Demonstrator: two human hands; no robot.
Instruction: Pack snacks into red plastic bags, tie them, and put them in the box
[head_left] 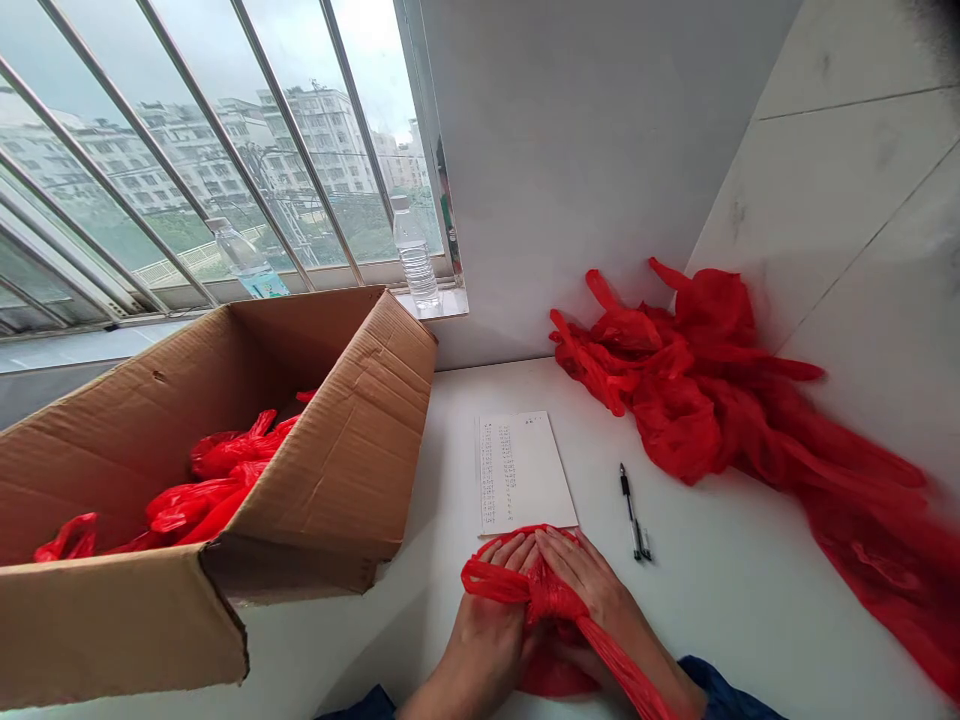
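A red plastic bag (551, 600) with a bunched, knotted-looking middle sits on the white table at the bottom centre. My left hand (484, 620) holds its left side, partly under a bag handle loop, with the fingers reaching over the far side. Around the right side curves my right hand (592, 575), its fingers close together on top of the bag. One handle trails down over my right forearm. What the bag contains, and my thumbs, are hidden. Just beyond my fingertips lies a notepad (525, 475) with handwritten columns.
At left, an open cardboard box (337, 450) holds several red bags (202, 500). A black pen (634, 515) lies right of the notepad. Loose red bags (690, 400) are heaped along the right wall. Two plastic bottles, one upright (415, 255), stand at the barred window.
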